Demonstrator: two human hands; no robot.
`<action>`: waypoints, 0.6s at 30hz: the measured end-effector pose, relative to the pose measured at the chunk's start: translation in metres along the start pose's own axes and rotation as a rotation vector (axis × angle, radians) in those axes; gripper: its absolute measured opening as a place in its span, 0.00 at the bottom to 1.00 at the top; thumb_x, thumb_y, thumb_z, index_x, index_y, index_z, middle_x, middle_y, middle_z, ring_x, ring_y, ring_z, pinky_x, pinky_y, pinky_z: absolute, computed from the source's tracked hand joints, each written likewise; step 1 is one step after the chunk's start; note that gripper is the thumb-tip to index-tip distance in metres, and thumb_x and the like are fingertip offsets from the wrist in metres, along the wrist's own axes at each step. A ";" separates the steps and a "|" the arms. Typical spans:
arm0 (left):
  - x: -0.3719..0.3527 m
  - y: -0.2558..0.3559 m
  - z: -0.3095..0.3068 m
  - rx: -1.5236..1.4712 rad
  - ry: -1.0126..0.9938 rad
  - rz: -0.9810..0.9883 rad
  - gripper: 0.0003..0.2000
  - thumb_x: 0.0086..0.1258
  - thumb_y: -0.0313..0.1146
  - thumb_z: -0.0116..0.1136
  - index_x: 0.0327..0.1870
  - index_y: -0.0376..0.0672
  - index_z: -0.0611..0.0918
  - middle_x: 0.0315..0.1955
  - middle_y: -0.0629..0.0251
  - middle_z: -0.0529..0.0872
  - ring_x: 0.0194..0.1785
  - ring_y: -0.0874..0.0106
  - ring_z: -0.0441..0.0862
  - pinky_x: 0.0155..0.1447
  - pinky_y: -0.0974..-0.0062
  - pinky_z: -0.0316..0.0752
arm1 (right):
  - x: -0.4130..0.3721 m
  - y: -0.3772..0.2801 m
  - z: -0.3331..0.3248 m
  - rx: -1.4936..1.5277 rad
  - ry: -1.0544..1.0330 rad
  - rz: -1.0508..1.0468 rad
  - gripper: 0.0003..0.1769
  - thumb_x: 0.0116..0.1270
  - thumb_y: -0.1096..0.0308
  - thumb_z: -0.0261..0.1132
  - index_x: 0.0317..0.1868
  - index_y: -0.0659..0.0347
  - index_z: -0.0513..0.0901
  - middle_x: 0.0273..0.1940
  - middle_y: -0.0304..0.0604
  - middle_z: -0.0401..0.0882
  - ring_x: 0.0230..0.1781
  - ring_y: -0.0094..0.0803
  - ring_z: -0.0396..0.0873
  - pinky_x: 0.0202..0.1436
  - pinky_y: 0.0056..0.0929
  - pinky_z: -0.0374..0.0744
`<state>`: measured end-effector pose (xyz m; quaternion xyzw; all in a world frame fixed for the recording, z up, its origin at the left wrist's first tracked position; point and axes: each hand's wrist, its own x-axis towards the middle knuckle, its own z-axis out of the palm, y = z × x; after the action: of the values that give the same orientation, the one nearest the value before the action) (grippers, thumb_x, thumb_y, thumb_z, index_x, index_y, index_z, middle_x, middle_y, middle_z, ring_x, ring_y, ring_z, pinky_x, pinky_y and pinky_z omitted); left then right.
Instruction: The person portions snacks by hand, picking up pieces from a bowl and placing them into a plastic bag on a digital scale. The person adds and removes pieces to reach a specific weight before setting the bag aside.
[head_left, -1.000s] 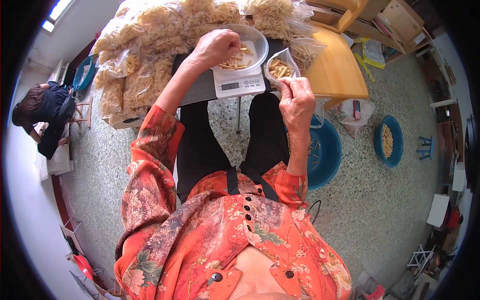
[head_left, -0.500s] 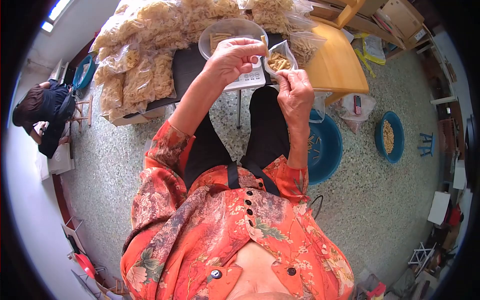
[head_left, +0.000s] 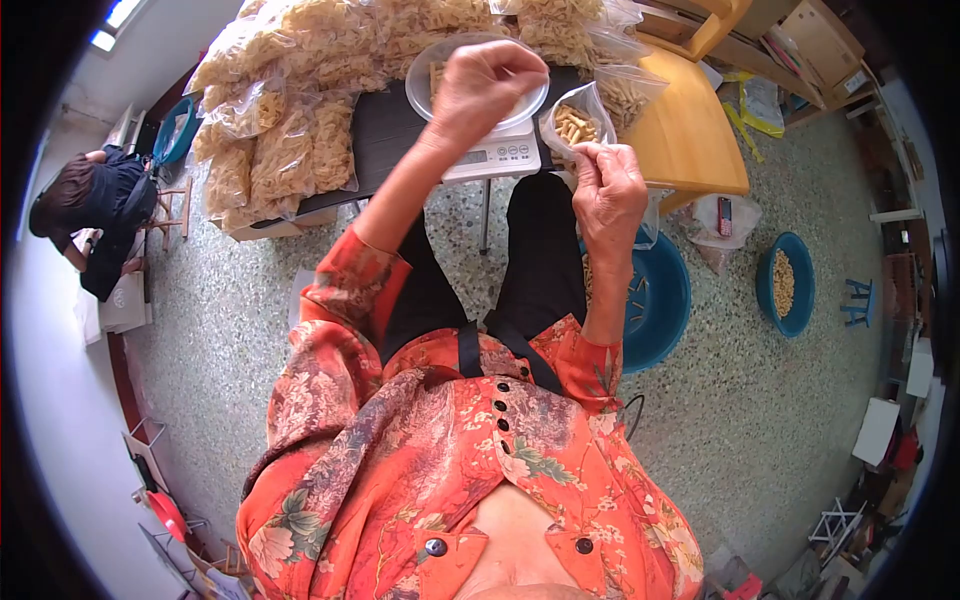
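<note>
My right hand (head_left: 607, 185) pinches the edge of a small clear plastic bag (head_left: 574, 122) with short tan stick-like pieces inside. The bag's mouth is spread and faces up. Over a clear plastic bowl (head_left: 420, 98) hovers my left hand (head_left: 485, 90), its fingertips pressed together; whether a piece is between them I cannot make out. A few tan sticks lie in the bowl, partly hidden by this hand. Under it stands a white digital scale (head_left: 518, 152) on a dark table (head_left: 385, 130).
Filled bags (head_left: 290, 150) are heaped on the table's left and back. To the right are another filled bag (head_left: 622, 98) and a wooden chair (head_left: 700, 130). Blue basins (head_left: 665, 310) and a small blue stool (head_left: 858, 302) stand on the floor. Another person (head_left: 105, 210) sits far left.
My left hand has moved from beside the bag's mouth up over the bowl. The stick that showed at its fingertips is no longer visible. My right hand still holds the bag.
</note>
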<state>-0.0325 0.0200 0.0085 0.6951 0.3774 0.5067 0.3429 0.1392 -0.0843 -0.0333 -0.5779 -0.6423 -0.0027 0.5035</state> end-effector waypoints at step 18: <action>0.019 -0.036 -0.051 0.835 -0.626 0.164 0.07 0.59 0.27 0.66 0.38 0.47 0.89 0.38 0.63 0.83 0.48 0.60 0.85 0.53 0.61 0.80 | -0.001 0.002 -0.001 -0.002 -0.010 0.019 0.05 0.65 0.73 0.72 0.41 0.60 0.88 0.38 0.46 0.82 0.37 0.45 0.85 0.41 0.40 0.83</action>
<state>-0.0841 0.0584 -0.0013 0.9178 0.3711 0.1066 0.0925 0.1417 -0.0848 -0.0345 -0.5845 -0.6391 0.0045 0.4998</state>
